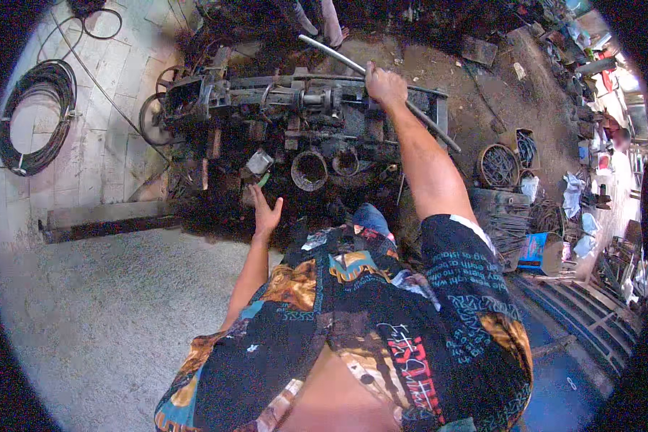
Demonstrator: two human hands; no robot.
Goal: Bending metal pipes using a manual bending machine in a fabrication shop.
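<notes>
My right hand [386,86] is closed around a long metal rod [333,52], which slants across the far right part of a dark, greasy machine [295,101]. The rod's far end sticks out to the left of my fist, and its near end runs down to the right past my forearm. My left hand [265,210] is held low at the machine's near side, thumb spread away from the fingers. Its fingertips are close to a small green piece [263,180] beside a light metal box [259,162]; whether they touch it I cannot tell.
Two round tins [309,171] [345,162] stand at the machine's near edge. A coil of black cable [36,119] lies on the pale floor at left. To the right are a basket [498,165] of metal bits and stacked rods [502,216]. Another person's feet [331,32] show beyond the machine.
</notes>
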